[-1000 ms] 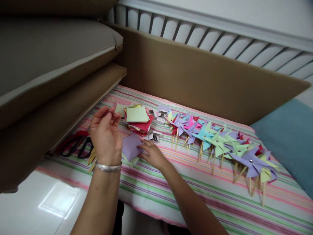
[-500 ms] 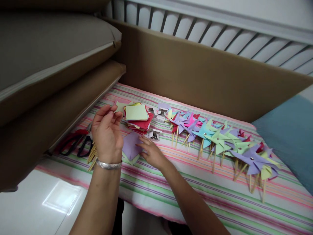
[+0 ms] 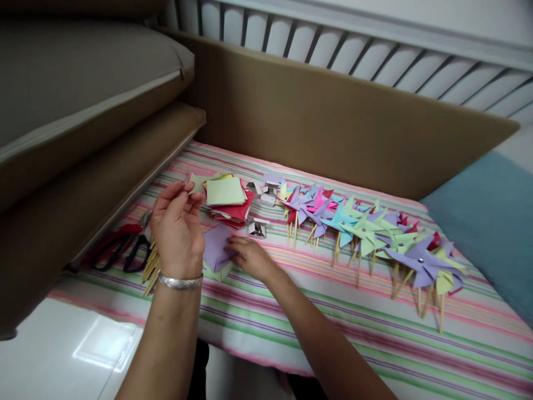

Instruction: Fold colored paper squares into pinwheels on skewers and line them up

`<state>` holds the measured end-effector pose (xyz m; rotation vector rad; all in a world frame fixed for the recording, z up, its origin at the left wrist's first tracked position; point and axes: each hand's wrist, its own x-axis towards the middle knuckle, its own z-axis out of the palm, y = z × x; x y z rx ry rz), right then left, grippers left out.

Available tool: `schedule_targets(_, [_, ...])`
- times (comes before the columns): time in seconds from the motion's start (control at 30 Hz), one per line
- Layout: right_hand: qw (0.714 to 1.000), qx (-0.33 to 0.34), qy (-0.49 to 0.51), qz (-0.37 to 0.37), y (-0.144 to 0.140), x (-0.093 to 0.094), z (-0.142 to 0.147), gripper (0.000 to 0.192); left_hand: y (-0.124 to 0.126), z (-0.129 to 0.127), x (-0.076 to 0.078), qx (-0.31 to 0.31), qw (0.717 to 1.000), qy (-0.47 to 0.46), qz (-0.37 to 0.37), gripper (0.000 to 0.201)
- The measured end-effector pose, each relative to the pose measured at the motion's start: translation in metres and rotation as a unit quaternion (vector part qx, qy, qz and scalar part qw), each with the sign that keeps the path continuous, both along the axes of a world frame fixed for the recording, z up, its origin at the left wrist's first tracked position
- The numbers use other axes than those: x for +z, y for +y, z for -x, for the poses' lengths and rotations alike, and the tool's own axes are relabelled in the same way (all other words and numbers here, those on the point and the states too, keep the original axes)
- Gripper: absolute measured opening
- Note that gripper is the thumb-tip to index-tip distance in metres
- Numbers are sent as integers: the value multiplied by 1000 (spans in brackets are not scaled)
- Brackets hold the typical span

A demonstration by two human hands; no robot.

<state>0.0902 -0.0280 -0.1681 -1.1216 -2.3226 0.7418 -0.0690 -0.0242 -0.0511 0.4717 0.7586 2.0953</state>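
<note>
The left hand [image 3: 177,230] is lifted up off the striped cloth [image 3: 333,328], with its back to the camera and a silver bangle [image 3: 180,281] on the wrist. Its fingers [image 3: 183,191] are bent in close and the thumb meets them at the tips, as if pinching something tiny, but I cannot tell what is in there. At 3 o'clock from that hand lies a purple paper square [image 3: 216,248], flat on the cloth on top of a light green piece. The right hand [image 3: 249,256] rests on the purple square's right edge, fingers flat and close together, pressing it down and not gripping it. At 12 o'clock from the purple square sits a messy pile of paper squares [image 3: 227,200], with a light yellow-green sheet on top and red ones under it. Small silver bits [image 3: 257,228] lie between the pile and the right hand. At 9 o'clock from the left hand are scissors [image 3: 120,250] with red and black handles, and a bunch of thin wooden sticks [image 3: 149,269] just beside them, partly hidden by the hand. At 3 o'clock from the pile, a long row of finished paper pinwheels [image 3: 366,239] on sticks runs across the cloth, in purple, blue, green, pink and red. Behind it all stands a brown cardboard wall [image 3: 333,128].
</note>
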Motion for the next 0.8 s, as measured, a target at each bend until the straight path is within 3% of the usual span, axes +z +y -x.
schedule_targets(0.13, [992, -64, 106, 31, 0, 0, 5, 25, 0, -1, 0, -7, 1000, -5, 11, 16])
schedule_targets(0.27, [968, -180, 173, 23, -5, 4, -1, 19, 1, -3, -1, -24, 1000, -5, 17, 17])
schedule_targets(0.43, [914, -320, 248, 32, -23, 19, -41, 21, 5, -13, -9, -62, 997, 12, 40, 17])
schedule_targets(0.53, [856, -374, 348, 85, -36, 27, -68, 18, 7, -28, -20, -149, 984, 45, 91, 15])
schedule_targets(0.6, [811, -382, 426, 122, -43, 31, -79, 15, 5, -41, -27, -252, 953, 95, 141, 17])
schedule_targets(0.67, [786, -381, 468, 135, -47, 34, -87, 13, 2, -55, -32, -370, 895, 156, 193, 28])
schedule_targets(0.73, [783, -382, 475, 124, -48, 35, -91, 11, -2, -67, -36, -473, 830, 184, 232, 39])
schedule_targets(0.8, [809, -369, 450, 86, -48, 36, -93, 10, -4, -76, -38, -549, 784, 153, 246, 47])
